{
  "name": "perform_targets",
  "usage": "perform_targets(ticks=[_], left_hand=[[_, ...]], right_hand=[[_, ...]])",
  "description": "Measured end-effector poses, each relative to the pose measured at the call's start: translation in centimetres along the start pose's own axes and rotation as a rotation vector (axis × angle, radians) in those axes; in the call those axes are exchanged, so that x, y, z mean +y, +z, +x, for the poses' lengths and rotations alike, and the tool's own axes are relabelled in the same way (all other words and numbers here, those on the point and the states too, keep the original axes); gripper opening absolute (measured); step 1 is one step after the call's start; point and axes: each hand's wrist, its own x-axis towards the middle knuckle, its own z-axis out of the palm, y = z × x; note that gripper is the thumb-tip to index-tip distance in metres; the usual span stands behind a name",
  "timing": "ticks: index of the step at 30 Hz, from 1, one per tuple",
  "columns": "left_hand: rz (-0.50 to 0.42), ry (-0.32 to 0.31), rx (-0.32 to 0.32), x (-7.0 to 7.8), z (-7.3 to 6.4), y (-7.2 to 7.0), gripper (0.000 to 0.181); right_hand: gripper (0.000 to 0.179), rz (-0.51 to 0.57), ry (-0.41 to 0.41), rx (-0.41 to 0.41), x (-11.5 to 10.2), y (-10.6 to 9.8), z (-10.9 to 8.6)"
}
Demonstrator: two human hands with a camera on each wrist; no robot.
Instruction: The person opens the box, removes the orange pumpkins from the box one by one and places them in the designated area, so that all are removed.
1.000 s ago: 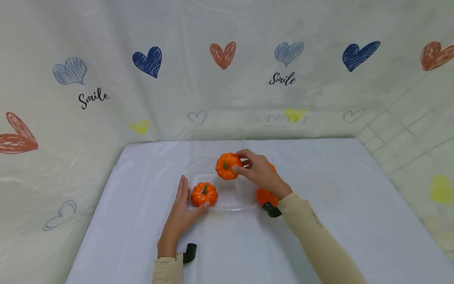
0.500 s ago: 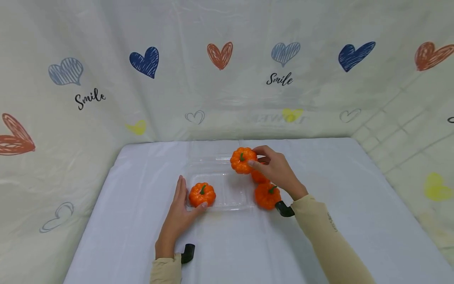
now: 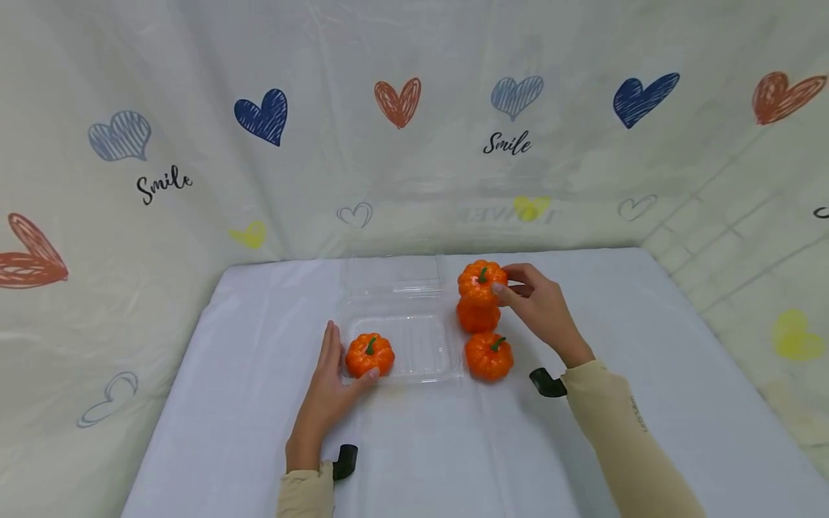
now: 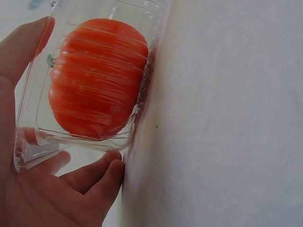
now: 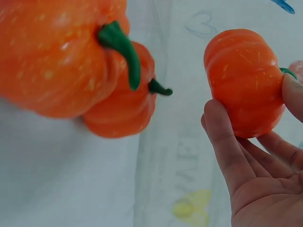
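Note:
An orange pumpkin with a green stem is held up between the thumb and fingers of my right hand. Below it in the head view, a second pumpkin is partly hidden behind it. Nearer to me stands a third pumpkin. Another pumpkin sits in the left end of a clear plastic clamshell box. My left hand rests at that end, fingers straight along the left side and thumb at the front edge. The left wrist view shows the boxed pumpkin through the ribbed plastic wall.
The box's clear lid lies folded back behind it. White cloth covers the table, and a curtain printed with hearts hangs along the back. Black wrist devices jut from both sleeves.
My right hand has carried its pumpkin rightward and slightly back, from over the box to the other pumpkins at the right. Those two show more fully. The left hand has stayed at the box.

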Motion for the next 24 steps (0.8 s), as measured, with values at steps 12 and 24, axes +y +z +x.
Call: perform_targets(ticks=[12, 24], left_hand=[[0.017, 0.003, -0.003, -0.3, 0.0, 0.0, 0.122], [0.013, -0.007, -0.004, -0.4, 0.1, 0.1, 0.122]], right_hand=[[0.058, 0.07, 0.064, 0.12, 3.1, -1.7, -1.8], [0.064, 0.034, 0.186, 0.162, 5.5, -2.1, -3.4]])
